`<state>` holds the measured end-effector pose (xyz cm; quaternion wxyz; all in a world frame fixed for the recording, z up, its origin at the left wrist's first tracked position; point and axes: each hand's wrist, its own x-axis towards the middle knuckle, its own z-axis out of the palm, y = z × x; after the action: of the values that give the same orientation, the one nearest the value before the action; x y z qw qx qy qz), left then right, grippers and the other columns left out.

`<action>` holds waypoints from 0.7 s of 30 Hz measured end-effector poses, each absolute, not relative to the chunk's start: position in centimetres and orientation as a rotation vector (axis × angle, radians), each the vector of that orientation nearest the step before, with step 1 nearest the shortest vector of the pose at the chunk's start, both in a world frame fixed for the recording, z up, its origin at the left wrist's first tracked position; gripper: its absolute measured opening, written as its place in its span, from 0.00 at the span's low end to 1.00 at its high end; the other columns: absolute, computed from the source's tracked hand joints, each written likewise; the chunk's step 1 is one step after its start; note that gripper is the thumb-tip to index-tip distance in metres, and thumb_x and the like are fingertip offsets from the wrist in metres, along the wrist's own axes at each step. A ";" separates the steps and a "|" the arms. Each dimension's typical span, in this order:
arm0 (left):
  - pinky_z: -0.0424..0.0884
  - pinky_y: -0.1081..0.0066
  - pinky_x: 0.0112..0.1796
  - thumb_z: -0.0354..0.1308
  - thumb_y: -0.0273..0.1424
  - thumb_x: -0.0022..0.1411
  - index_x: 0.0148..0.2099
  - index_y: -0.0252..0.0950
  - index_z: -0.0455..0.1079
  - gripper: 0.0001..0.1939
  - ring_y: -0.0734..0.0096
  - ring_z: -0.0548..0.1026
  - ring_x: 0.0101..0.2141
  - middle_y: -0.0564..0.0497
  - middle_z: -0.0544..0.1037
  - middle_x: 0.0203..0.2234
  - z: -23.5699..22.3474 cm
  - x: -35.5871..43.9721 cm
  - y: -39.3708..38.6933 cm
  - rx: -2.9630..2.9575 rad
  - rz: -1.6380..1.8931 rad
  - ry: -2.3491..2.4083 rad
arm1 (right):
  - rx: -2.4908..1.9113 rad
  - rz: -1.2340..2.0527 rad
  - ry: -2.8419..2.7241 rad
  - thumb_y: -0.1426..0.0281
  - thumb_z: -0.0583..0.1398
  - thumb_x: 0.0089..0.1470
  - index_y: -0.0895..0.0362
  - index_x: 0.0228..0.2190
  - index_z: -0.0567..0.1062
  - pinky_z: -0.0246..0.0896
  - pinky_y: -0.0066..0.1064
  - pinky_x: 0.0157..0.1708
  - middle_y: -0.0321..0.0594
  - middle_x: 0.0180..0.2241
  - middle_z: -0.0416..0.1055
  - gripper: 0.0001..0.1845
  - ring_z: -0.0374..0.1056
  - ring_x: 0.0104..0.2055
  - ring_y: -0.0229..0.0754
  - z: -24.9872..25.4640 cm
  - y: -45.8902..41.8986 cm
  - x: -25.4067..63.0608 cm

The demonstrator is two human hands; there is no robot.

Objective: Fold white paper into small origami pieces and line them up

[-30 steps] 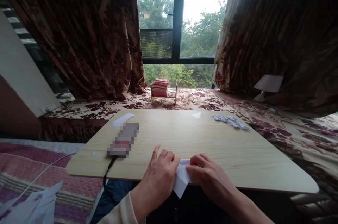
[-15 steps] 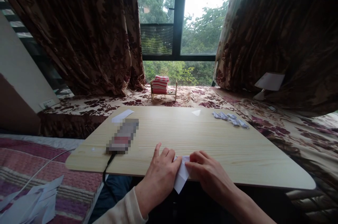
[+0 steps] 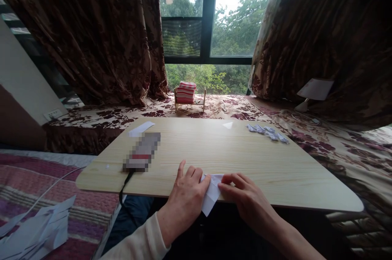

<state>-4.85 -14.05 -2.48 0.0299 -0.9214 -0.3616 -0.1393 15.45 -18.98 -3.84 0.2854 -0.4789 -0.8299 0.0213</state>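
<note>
A folded piece of white paper (image 3: 210,198) lies at the front edge of the wooden table (image 3: 196,149), its pointed end hanging past the edge. My left hand (image 3: 189,194) presses on its left side with the thumb, the other fingers resting on the tabletop. On the right side, my right hand (image 3: 243,192) pinches the paper's upper right part between thumb and curled fingers. Part of the paper is hidden beneath both hands.
Several small folded paper pieces (image 3: 268,132) sit at the back right, near a white paper triangle (image 3: 228,125). At left are a paper strip (image 3: 141,129) and a blurred-out device (image 3: 142,151) with a black cable. Paper sheets (image 3: 39,227) lie on the striped bedding.
The view has tipped slightly downward, so the scene sits higher. Both hands stay on the paper; the right fingers have shifted slightly, and more of the paper's top shows between the hands.
</note>
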 end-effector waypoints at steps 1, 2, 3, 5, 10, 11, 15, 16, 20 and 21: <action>0.45 0.45 0.59 0.47 0.26 0.65 0.55 0.40 0.65 0.18 0.61 0.66 0.44 0.47 0.71 0.40 -2.5 -4.8 -14.0 -2.841 -0.430 -1.115 | -1.286 0.055 -2.225 0.84 0.49 0.49 0.55 0.42 0.76 0.64 0.37 0.41 0.46 0.42 0.71 0.25 0.65 0.41 0.44 -3.7 -18.9 15.4; 0.44 0.45 0.59 0.48 0.26 0.64 0.55 0.40 0.66 0.18 0.62 0.66 0.44 0.47 0.71 0.40 -2.5 -4.8 -14.0 -2.842 -0.432 -1.115 | -1.296 0.054 -2.228 0.84 0.49 0.50 0.54 0.42 0.76 0.65 0.37 0.40 0.45 0.42 0.72 0.25 0.65 0.41 0.44 -3.6 -18.9 15.4; 0.44 0.45 0.59 0.48 0.25 0.64 0.55 0.40 0.66 0.18 0.62 0.66 0.44 0.47 0.71 0.40 -2.5 -4.8 -14.0 -2.841 -0.436 -1.114 | -1.311 0.049 -2.226 0.84 0.49 0.50 0.54 0.41 0.76 0.65 0.36 0.40 0.45 0.41 0.72 0.24 0.65 0.41 0.43 -3.5 -18.7 15.4; 0.44 0.44 0.59 0.47 0.26 0.65 0.55 0.40 0.66 0.18 0.62 0.66 0.43 0.47 0.71 0.40 -2.6 -4.8 -14.1 -2.840 -0.445 -1.110 | -1.362 0.017 -2.213 0.84 0.48 0.52 0.54 0.43 0.76 0.64 0.35 0.39 0.45 0.40 0.72 0.25 0.64 0.40 0.43 -3.3 -18.4 15.1; 0.45 0.45 0.59 0.45 0.26 0.66 0.56 0.40 0.65 0.18 0.61 0.66 0.44 0.47 0.71 0.40 -2.6 -4.9 -14.1 -2.843 -0.445 -1.118 | -1.573 -0.037 -2.245 0.84 0.50 0.54 0.54 0.44 0.75 0.62 0.33 0.37 0.43 0.36 0.71 0.23 0.62 0.38 0.43 -2.8 -17.6 14.0; 0.46 0.45 0.59 0.46 0.26 0.65 0.56 0.40 0.65 0.18 0.61 0.66 0.44 0.47 0.71 0.41 -2.6 -4.9 -14.1 -2.846 -0.441 -1.122 | -1.601 -0.035 -2.261 0.83 0.51 0.55 0.54 0.42 0.75 0.61 0.32 0.37 0.43 0.35 0.71 0.20 0.62 0.37 0.43 -2.7 -17.5 13.7; 0.47 0.44 0.58 0.47 0.26 0.64 0.56 0.39 0.65 0.18 0.60 0.65 0.44 0.46 0.71 0.41 -2.4 -4.7 -14.0 -2.863 -0.408 -1.133 | -1.678 -0.057 -2.287 0.79 0.55 0.57 0.54 0.36 0.76 0.57 0.30 0.35 0.41 0.34 0.70 0.12 0.61 0.37 0.42 -2.2 -17.3 12.9; 0.48 0.44 0.57 0.47 0.26 0.64 0.55 0.39 0.66 0.18 0.59 0.65 0.44 0.46 0.71 0.41 -2.4 -4.6 -14.0 -2.863 -0.401 -1.134 | -1.699 -0.071 -2.292 0.78 0.55 0.57 0.53 0.35 0.76 0.57 0.30 0.34 0.41 0.34 0.69 0.12 0.62 0.36 0.42 -2.2 -17.3 12.8; 0.49 0.44 0.57 0.47 0.26 0.64 0.51 0.40 0.68 0.16 0.59 0.66 0.43 0.46 0.72 0.39 -2.1 -4.5 -13.9 -2.861 -0.393 -1.131 | -1.820 -0.190 -2.308 0.79 0.54 0.57 0.54 0.34 0.76 0.56 0.31 0.33 0.42 0.33 0.70 0.12 0.62 0.36 0.43 -2.4 -17.4 14.1; 0.49 0.44 0.57 0.48 0.26 0.63 0.51 0.40 0.68 0.16 0.59 0.66 0.43 0.46 0.72 0.39 -2.0 -4.5 -13.9 -2.862 -0.393 -1.130 | -1.857 -0.232 -2.302 0.79 0.54 0.57 0.55 0.35 0.76 0.56 0.31 0.33 0.43 0.34 0.70 0.12 0.63 0.37 0.44 -2.5 -17.5 14.8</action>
<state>-4.54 -13.88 -2.03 0.0199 -0.9224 -0.3643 -0.1266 14.79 -17.46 -2.50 0.0872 -0.6235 -0.7730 -0.0780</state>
